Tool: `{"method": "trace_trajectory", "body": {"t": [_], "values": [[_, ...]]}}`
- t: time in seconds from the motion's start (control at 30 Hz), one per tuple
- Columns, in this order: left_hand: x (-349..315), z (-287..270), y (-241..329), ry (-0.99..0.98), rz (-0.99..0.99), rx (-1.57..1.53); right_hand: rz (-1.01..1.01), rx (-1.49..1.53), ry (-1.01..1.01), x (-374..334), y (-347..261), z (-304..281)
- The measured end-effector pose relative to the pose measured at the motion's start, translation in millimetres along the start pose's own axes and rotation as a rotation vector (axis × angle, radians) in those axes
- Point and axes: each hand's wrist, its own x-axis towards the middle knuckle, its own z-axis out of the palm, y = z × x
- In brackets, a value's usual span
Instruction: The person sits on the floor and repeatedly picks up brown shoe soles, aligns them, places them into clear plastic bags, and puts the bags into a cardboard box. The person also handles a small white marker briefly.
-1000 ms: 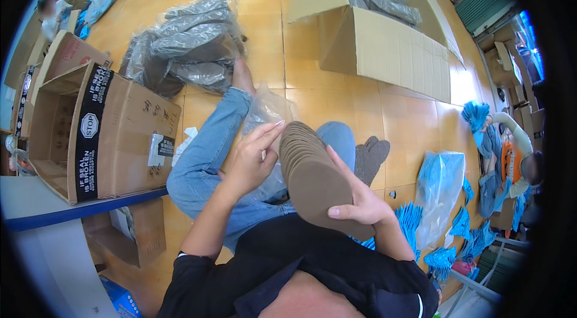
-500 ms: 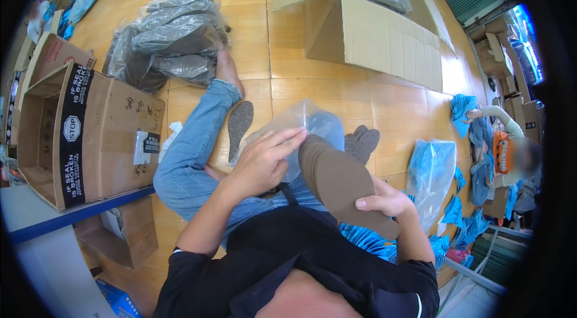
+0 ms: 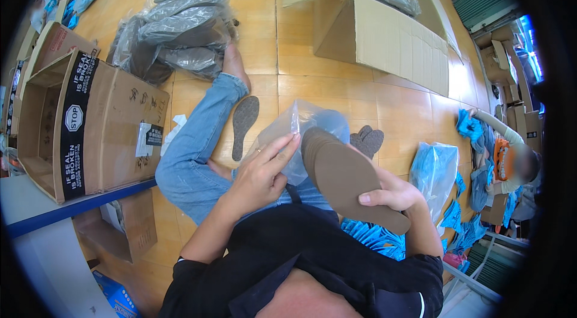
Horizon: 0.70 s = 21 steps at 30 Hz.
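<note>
My left hand (image 3: 262, 172) pinches the edge of a clear plastic bag (image 3: 273, 136) that lies over my lap. A fanned stack of brown-grey insoles (image 3: 347, 181) rests in my right hand (image 3: 393, 190), with the thumb pressed on the top one. The stack's toe end is close to the bag's mouth, beside my left fingertips. On the floor by my left leg lies a single dark insole (image 3: 245, 121). Several more dark insoles (image 3: 368, 140) lie past my right knee. Blue folded pieces (image 3: 372, 238) are partly hidden under my right arm.
Bagged grey insoles (image 3: 180, 26) are piled ahead on the left. A large open carton (image 3: 396, 38) holding more bags stands ahead right. Boxes (image 3: 114, 119) rest at a blue-edged table on my left. At right, a co-worker's hand (image 3: 473, 112) is near blue pieces and a filled bag (image 3: 434, 165).
The insole stack in my right hand has shifted slightly right and its top insole is tilted more. My left hand keeps its pinch on the bag. The co-worker's blue piece has changed shape.
</note>
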Motion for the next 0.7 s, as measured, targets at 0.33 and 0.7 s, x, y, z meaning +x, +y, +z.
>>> {"method": "trace_trajectory", "body": {"t": [0.33,0.7], "values": [[-1,8,5,-0.038,0.139,0.161,0.205,0.176,-0.028,2,-3,13],[-4,6,-1,0.077,0.125,0.218,0.267,0.303,0.015,30,23,28]]}}
